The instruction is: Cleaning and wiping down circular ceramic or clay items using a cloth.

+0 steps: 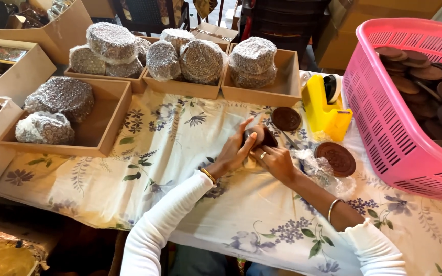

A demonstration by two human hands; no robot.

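Observation:
Both my hands meet at the middle of the flowered tablecloth. My left hand and my right hand together grip a round dark brown disc, partly covered by a pale wrap. A second brown disc lies just beyond them. A third carved disc rests on crumpled clear bubble wrap to the right of my right hand.
A yellow tape dispenser stands right of the hands. A pink plastic basket of brown discs fills the right side. Open brown boxes with bubble-wrapped bundles line the back and left.

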